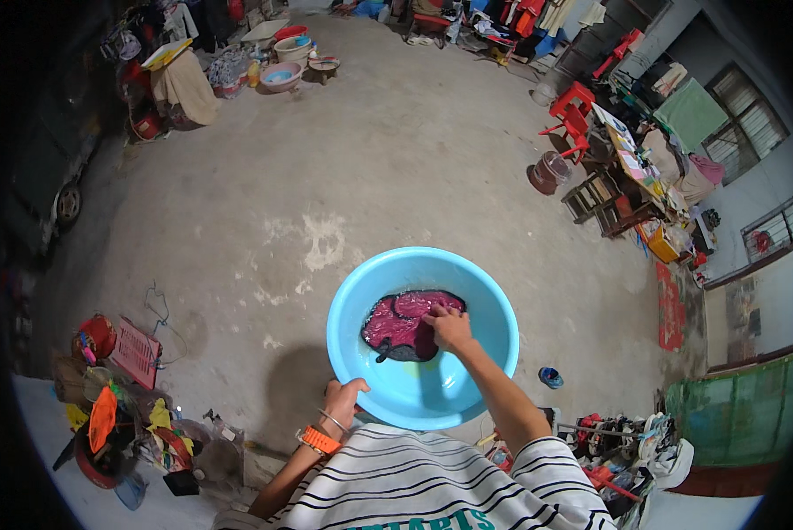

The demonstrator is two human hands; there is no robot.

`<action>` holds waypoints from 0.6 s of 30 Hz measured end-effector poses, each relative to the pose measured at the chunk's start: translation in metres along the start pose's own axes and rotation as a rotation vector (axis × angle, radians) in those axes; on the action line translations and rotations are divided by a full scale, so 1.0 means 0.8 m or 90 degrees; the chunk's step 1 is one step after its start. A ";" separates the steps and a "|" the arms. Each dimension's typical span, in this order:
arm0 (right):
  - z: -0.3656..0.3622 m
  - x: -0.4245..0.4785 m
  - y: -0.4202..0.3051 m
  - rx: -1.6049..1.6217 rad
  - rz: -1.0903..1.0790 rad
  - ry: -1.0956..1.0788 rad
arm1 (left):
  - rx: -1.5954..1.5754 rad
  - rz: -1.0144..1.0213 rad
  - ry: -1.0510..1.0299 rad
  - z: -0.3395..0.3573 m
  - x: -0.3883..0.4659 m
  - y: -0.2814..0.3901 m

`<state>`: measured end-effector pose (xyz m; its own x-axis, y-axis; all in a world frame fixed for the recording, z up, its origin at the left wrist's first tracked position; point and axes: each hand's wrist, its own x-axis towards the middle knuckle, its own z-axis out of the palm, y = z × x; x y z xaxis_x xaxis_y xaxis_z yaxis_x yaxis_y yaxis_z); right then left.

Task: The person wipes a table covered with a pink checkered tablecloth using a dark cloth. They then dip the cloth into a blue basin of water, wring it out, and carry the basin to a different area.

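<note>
A light-blue plastic basin is held tilted against my striped shirt. Inside it lies a wet, shiny maroon fabric article with black edging and a short black strap or loop, possibly a small bag. My left hand grips the basin's near-left rim, thumb over the edge and the other fingers hidden beneath. Reaching in from the right, my right hand touches the fabric's right side with its fingers apart. What its fingertips do against the cloth is partly hidden.
Bare concrete floor stretches ahead. Red plastic chairs, a lidded bucket and a cluttered table stand at right. Tubs are far left. A pink crate lies near left; a blue shoe is near right.
</note>
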<state>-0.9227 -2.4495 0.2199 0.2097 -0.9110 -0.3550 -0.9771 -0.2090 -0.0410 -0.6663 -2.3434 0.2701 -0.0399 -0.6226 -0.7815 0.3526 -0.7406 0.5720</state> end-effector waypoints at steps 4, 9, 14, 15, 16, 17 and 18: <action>0.007 0.005 -0.091 -0.032 -0.073 -0.034 | 0.044 -0.014 -0.013 -0.001 0.013 -0.009; -0.005 -0.004 -0.010 0.042 -0.016 -0.067 | -0.013 -0.012 -0.032 0.011 -0.013 0.013; 0.000 0.018 -0.066 0.055 -0.007 0.042 | 0.078 0.007 -0.025 -0.011 0.020 -0.014; 0.007 0.020 -0.083 0.055 -0.039 0.042 | 0.109 0.008 -0.018 -0.010 0.022 -0.014; 0.015 0.012 -0.085 0.064 -0.103 0.071 | 0.094 0.013 -0.006 -0.009 0.021 -0.015; 0.022 0.007 -0.086 0.074 -0.168 0.101 | 0.080 0.019 0.006 -0.009 0.021 -0.016; 0.027 0.005 -0.064 0.074 -0.178 0.073 | 0.063 0.023 0.018 -0.005 0.015 -0.014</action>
<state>-0.8726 -2.4344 0.2003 0.4666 -0.8598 -0.2076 -0.8774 -0.4204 -0.2311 -0.6671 -2.3415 0.2535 -0.0026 -0.6427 -0.7661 0.2596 -0.7403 0.6202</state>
